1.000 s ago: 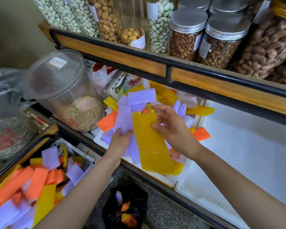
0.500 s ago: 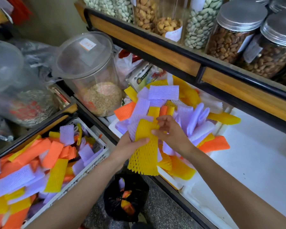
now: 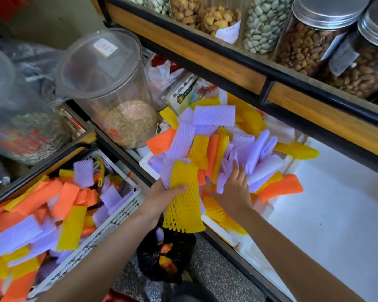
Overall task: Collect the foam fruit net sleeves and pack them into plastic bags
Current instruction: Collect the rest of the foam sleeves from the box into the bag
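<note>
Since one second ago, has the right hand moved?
Yes. The right hand left the yellow sleeve and went right, onto the purple sleeves of the pile.

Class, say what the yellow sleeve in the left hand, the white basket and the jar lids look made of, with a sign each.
Yellow sleeve: matte foam netting; open diamond mesh, flexing in the left hand. White basket: probably plastic; moulded slotted wall. Jar lids: likely brushed metal; silvery sheen.
</note>
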Action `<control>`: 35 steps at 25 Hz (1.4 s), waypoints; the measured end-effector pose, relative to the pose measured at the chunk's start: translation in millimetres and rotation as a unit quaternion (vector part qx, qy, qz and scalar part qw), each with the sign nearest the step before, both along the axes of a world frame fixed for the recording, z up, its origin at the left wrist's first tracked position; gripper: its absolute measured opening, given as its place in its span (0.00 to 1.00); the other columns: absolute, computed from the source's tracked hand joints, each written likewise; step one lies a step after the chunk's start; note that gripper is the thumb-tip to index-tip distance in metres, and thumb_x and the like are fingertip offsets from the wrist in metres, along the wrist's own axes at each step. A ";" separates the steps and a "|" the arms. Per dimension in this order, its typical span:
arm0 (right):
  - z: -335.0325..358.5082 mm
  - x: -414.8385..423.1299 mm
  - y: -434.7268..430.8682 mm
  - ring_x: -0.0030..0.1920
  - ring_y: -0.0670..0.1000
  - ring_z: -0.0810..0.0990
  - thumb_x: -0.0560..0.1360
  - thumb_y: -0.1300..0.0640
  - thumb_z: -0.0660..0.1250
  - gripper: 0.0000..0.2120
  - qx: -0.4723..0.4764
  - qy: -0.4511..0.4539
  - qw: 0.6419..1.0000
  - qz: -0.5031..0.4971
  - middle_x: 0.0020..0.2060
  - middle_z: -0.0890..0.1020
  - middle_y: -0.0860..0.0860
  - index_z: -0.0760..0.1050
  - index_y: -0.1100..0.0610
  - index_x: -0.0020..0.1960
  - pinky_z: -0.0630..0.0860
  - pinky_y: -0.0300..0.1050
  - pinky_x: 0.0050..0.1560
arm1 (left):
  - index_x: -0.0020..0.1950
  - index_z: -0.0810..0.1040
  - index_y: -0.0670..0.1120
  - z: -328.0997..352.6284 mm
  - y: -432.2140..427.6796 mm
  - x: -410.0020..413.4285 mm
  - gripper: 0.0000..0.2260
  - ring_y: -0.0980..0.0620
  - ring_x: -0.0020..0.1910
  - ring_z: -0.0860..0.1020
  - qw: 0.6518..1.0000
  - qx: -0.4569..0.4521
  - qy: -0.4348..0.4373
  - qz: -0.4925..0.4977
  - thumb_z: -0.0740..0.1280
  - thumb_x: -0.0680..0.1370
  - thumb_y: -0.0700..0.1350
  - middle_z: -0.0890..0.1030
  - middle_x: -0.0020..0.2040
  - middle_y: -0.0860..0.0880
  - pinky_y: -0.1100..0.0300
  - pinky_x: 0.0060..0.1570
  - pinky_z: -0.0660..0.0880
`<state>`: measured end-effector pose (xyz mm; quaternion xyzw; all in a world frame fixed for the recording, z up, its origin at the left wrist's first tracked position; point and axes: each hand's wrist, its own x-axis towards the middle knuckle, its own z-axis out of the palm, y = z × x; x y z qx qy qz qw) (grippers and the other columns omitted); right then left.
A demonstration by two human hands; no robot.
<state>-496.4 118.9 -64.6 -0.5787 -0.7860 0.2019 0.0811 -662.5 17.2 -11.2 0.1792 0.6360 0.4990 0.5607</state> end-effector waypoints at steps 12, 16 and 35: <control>71.7 47.8 36.9 0.52 0.57 0.75 0.69 0.59 0.72 0.20 0.092 0.147 0.985 -0.004 0.52 0.76 0.56 0.70 0.62 0.58 0.71 0.47 0.48 | 0.58 0.76 0.43 -5.1 4.7 -6.3 0.12 0.56 0.43 0.82 0.994 0.035 0.083 0.064 0.69 0.75 0.36 0.82 0.52 0.46 0.61 0.42 0.79; 101.8 16.2 12.0 0.48 0.48 0.72 0.71 0.61 0.71 0.19 0.142 0.241 0.958 0.060 0.49 0.73 0.50 0.69 0.61 0.58 0.64 0.37 0.41 | 0.57 0.75 0.45 2.4 2.1 -1.7 0.11 0.60 0.39 0.82 0.990 0.060 0.076 0.103 0.67 0.76 0.35 0.81 0.48 0.49 0.66 0.38 0.79; 100.6 -92.0 -139.1 0.65 0.36 0.68 0.75 0.51 0.67 0.17 -0.109 0.224 0.826 0.505 0.57 0.74 0.40 0.68 0.51 0.62 0.67 0.33 0.62 | 0.63 0.72 0.44 21.0 -176.1 -46.4 0.34 0.41 0.57 0.79 0.951 0.089 0.010 0.297 0.78 0.62 0.56 0.80 0.59 0.41 0.42 0.57 0.74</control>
